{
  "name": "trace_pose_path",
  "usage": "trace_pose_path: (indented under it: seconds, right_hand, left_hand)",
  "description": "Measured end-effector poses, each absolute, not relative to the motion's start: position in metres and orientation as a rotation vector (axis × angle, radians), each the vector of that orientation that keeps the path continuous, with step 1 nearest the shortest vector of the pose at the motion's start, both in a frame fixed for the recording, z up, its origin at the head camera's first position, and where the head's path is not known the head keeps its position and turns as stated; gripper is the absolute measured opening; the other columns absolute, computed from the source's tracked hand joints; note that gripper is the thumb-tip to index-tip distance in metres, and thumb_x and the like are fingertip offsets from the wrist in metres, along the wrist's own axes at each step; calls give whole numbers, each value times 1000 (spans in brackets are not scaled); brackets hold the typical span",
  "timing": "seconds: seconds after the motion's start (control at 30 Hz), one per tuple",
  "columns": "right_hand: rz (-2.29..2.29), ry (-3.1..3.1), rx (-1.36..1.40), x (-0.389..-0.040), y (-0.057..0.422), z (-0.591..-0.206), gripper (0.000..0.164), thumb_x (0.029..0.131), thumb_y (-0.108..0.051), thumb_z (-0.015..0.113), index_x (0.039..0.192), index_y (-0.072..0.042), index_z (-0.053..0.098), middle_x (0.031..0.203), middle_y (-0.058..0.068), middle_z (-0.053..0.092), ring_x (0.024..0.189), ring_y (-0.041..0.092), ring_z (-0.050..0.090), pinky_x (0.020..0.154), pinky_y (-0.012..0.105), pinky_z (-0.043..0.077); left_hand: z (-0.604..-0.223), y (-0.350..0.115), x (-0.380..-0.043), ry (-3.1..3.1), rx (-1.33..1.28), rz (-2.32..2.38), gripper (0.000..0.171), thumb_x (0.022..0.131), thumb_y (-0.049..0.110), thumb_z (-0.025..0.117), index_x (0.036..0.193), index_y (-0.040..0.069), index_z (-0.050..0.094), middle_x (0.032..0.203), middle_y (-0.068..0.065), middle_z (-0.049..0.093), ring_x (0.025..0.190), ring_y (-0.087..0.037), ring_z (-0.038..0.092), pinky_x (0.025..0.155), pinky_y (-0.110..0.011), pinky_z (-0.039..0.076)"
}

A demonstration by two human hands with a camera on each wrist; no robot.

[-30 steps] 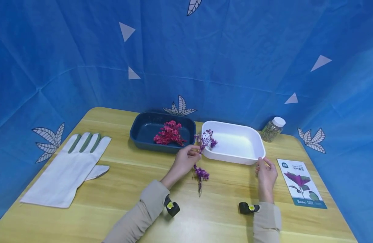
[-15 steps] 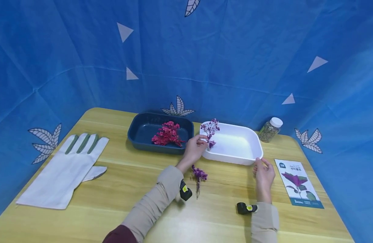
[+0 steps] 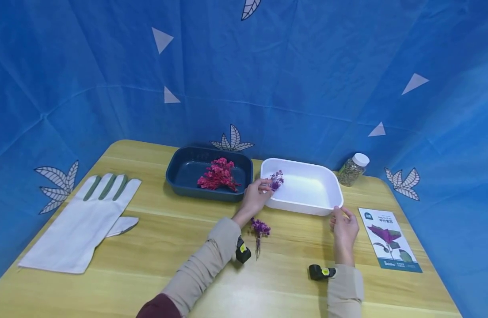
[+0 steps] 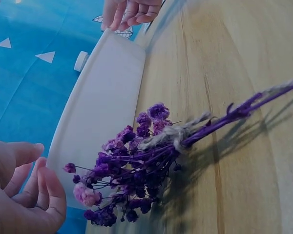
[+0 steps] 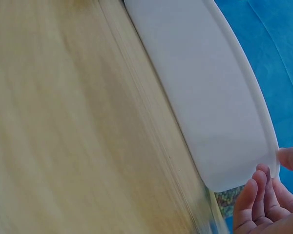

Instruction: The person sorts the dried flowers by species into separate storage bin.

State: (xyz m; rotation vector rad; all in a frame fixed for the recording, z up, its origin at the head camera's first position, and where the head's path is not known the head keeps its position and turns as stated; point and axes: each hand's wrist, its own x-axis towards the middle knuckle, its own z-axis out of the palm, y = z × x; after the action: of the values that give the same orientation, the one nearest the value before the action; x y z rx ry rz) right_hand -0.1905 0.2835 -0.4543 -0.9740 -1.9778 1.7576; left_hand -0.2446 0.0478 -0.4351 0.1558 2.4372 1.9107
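Observation:
A sprig of small purple flowers [image 3: 276, 180] lies in the left end of the white tray [image 3: 307, 207]. My left hand [image 3: 255, 198] is over that tray's near left corner, its fingertips close to the sprig; in the left wrist view a gap shows between thumb and fingers [image 4: 44, 185]. My right hand [image 3: 345, 227] pinches the near right corner of the tray's rim, thumb on top and fingers against the outer wall. On the table in front of the tray lies a second purple bunch [image 3: 261, 228], its stems [image 4: 224, 117] tied with twine.
Left of the white tray stands a dark blue tray [image 3: 188, 191] with a pink-red flower bunch [image 3: 219, 173]. A white and green glove [image 3: 85, 225] lies at the left. A lidded jar [image 3: 353, 170] and a printed plant card [image 3: 389, 240] are at the right.
My left hand moved right to the white tray with the purple sprig; the sprig went from upright to lying inside, and the fingers let go. My right hand stayed on the rim.

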Motion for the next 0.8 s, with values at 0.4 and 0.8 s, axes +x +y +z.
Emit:
trace_pose_path:
  seconds: [0.4, 0.8]
  right_hand:
    - [1765, -1969, -955, -190, 283, -454, 43, 94, -29, 56, 129, -6, 47, 72, -14, 57, 65, 0, 56, 61, 12, 48]
    - [1770, -2009, -933, -187, 284, -454, 47, 96, -34, 54, 131, -5, 44, 80, -11, 58, 73, 3, 57, 64, 14, 48]
  left_hand:
    - [-433, 44, -238, 2390, 159, 1929, 32, 88, 7, 65, 119, 4, 61, 104, -9, 66, 96, -22, 60, 87, -35, 48]
    - [-428, 25, -212, 2386, 287, 2007, 30, 89, 6, 64, 118, -1, 62, 101, -13, 66, 89, -22, 58, 78, -28, 49]
